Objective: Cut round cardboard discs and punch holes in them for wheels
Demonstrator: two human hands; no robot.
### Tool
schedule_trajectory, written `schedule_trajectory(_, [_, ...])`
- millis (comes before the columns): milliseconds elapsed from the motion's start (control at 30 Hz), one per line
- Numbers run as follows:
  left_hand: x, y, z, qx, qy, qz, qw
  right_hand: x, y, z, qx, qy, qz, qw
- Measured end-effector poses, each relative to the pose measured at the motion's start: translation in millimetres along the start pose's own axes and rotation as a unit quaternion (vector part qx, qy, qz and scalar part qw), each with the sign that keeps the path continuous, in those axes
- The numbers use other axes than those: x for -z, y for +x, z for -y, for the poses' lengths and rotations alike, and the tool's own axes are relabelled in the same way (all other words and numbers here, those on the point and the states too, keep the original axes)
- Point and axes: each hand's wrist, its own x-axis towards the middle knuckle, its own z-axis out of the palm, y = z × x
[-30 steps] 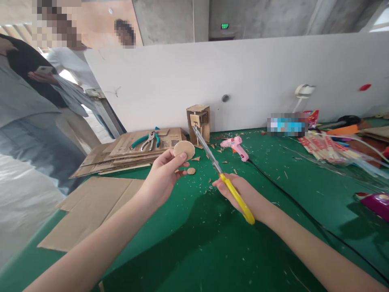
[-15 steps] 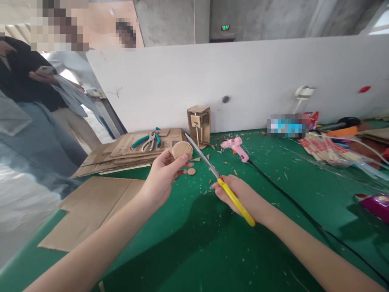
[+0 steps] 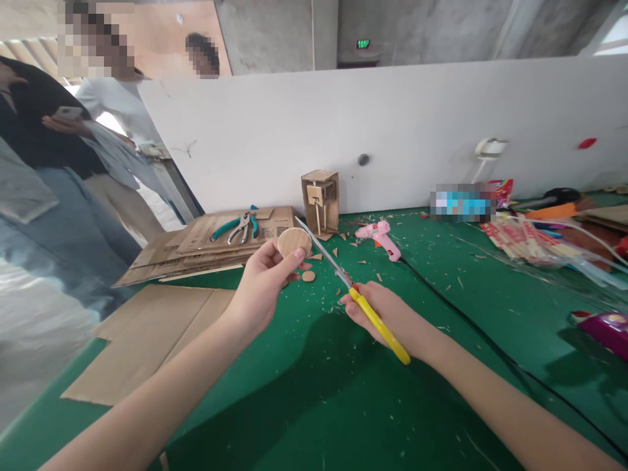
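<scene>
My left hand (image 3: 260,288) pinches a round cardboard disc (image 3: 294,242) between thumb and fingers, held up above the green table (image 3: 314,392). My right hand (image 3: 387,313) grips yellow-handled scissors (image 3: 358,294). Their blades are together and point up-left, with the tip close to the disc's right edge. A smaller cardboard disc (image 3: 309,276) lies on the table just below the held one, among cardboard scraps.
A small cardboard box model (image 3: 320,201) stands at the white wall. Pliers (image 3: 239,227) lie on stacked cardboard (image 3: 206,252). A pink glue gun (image 3: 380,237) with black cable, a flat cardboard sheet (image 3: 147,340), clutter at right, and people standing at left.
The scissors have swung left, their tip now near the disc. The left hand with the disc has stayed almost still.
</scene>
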Motion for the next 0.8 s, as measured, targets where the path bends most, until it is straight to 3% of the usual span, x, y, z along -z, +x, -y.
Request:
schedule_trajectory(233, [1.4, 0.2, 1.6, -0.026, 0.037, 0.005, 0.999, 3.2, -1.9, 4.4, -0.010, -0.025, 0.011, 1.000])
schedule_trajectory(500, [-1.7, -3.4, -0.8, -0.063, 0.069, 0.033, 0.995, 1.0, 2.5, 8.9, -0.044, -0.173, -0.034, 0.983])
schedule_trajectory(800, [13.2, 11.5, 3.8, -0.054, 0.085, 0.002, 0.995, 5.9, 7.6, 3.4, -0.115, 0.045, -0.100, 0.987])
